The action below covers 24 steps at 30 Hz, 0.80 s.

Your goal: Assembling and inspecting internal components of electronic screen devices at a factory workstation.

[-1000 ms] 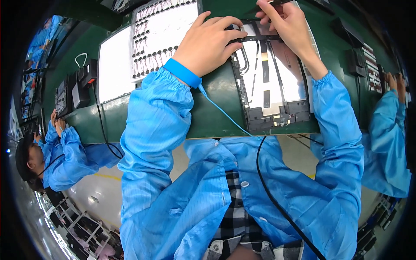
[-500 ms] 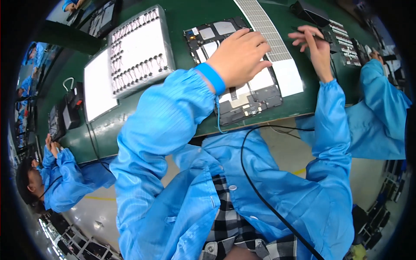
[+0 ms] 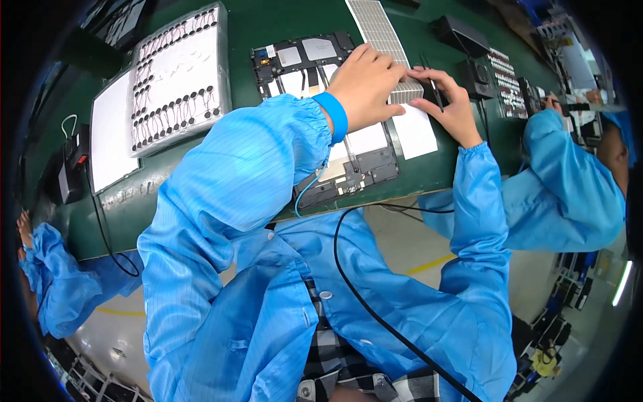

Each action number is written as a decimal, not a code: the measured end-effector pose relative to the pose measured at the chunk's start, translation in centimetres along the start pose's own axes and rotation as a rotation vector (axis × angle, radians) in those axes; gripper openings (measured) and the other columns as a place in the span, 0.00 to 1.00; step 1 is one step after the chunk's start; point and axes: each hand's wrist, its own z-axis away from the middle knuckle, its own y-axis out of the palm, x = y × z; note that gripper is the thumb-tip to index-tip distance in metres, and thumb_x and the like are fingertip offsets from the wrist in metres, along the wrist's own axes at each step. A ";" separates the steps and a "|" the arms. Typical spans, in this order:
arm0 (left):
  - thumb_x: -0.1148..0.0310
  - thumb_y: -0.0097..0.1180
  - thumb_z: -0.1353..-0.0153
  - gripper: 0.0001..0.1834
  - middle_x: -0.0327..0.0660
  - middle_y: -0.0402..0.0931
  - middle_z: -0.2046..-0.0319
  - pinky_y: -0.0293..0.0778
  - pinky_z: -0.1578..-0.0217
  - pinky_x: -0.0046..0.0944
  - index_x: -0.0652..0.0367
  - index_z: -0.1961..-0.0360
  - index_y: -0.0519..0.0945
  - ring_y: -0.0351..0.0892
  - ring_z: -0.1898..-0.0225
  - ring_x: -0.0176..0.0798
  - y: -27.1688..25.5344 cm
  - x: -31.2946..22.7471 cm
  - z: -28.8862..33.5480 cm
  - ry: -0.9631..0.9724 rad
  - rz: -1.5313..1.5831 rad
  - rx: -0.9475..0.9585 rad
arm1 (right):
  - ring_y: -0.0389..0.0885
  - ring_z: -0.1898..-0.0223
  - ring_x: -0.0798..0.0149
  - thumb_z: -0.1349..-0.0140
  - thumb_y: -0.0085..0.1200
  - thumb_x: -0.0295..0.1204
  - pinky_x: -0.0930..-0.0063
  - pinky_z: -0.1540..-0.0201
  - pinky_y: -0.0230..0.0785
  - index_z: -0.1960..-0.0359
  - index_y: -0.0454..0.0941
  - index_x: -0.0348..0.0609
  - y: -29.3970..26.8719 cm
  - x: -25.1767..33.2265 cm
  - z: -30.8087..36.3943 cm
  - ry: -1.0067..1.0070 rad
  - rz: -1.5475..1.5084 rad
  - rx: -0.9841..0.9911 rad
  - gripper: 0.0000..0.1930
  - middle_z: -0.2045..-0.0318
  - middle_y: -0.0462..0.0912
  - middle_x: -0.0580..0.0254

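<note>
An opened tablet with its inner boards bare lies on the green bench. A long white strip of tiny parts runs from the far edge down across the tablet's right side. My left hand, with a blue wrist strap, lies over the tablet, and its fingers curl down onto the strip's near end. My right hand sits just right of it, thumb on a white sheet, pinching thin dark tweezers that point away from me.
A tray of several round-headed parts and a white panel lie to the left, beside a black unit with a cable. A black box stands at the far right. A co-worker in blue works on the right, another person on the left.
My right hand has come back from the far right to the strip's near end. My left hand slid right across the tablet to meet it. The view shifted.
</note>
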 end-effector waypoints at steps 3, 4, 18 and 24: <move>0.56 0.68 0.48 0.22 0.43 0.77 0.57 0.52 0.31 0.55 0.53 0.54 0.80 0.72 0.44 0.49 0.3 0.2 -0.1 -0.002 0.028 0.018 | 0.82 0.48 0.60 0.48 0.70 0.29 0.69 0.49 0.75 0.52 0.80 0.43 0.1 0.1 0.1 -0.040 0.038 -0.039 0.20 0.50 0.84 0.62; 0.56 0.67 0.47 0.20 0.42 0.77 0.58 0.52 0.31 0.55 0.53 0.56 0.81 0.72 0.45 0.48 0.3 0.3 -0.1 -0.007 0.037 0.011 | 0.82 0.48 0.61 0.47 0.70 0.28 0.69 0.49 0.75 0.52 0.80 0.43 0.0 0.1 0.3 -0.020 0.047 -0.048 0.20 0.50 0.84 0.62; 0.62 0.58 0.36 0.12 0.38 0.79 0.48 0.48 0.29 0.57 0.57 0.58 0.84 0.71 0.40 0.44 0.7 0.5 -0.2 0.010 0.100 0.038 | 0.86 0.59 0.65 0.48 0.71 0.28 0.75 0.56 0.79 0.56 0.81 0.41 -0.1 0.1 0.7 -0.006 0.057 -0.127 0.17 0.61 0.85 0.61; 0.61 0.55 0.33 0.12 0.37 0.80 0.49 0.46 0.29 0.59 0.57 0.58 0.84 0.71 0.40 0.43 1.1 0.9 -0.3 0.040 0.148 0.039 | 0.87 0.61 0.65 0.48 0.71 0.29 0.75 0.59 0.80 0.57 0.82 0.42 -0.1 0.2 0.7 -0.027 0.084 -0.135 0.16 0.63 0.85 0.61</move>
